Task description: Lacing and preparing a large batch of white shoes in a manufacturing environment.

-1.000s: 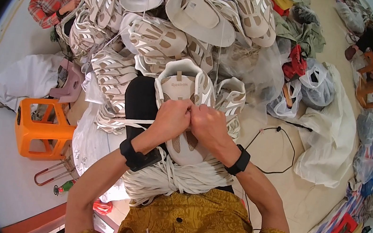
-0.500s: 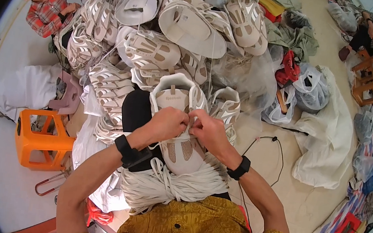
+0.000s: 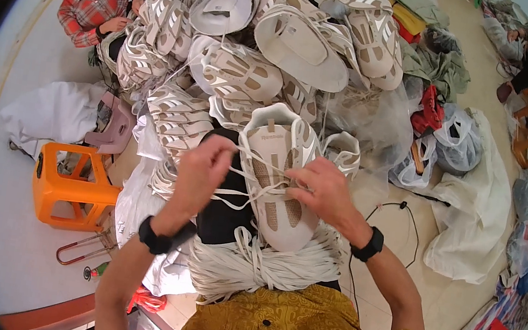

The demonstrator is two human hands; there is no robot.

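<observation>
Nearby, a bundle of laces (image 3: 263,269) lies against the lap; just beyond sits a shoe (image 3: 293,222), toe nearest. Hands apart, the left hand (image 3: 201,171) and right hand (image 3: 322,190) pinch a lace (image 3: 259,159). Farther stands a shoe pile (image 3: 243,75).

We saw an orange stool (image 3: 76,192): just beyond it, a white cloth (image 3: 54,122) and a mauve plastic seat (image 3: 120,134); nearer us and to its right, crumpled red plastic (image 3: 149,300); far to its right, a white sheet (image 3: 472,218).
</observation>
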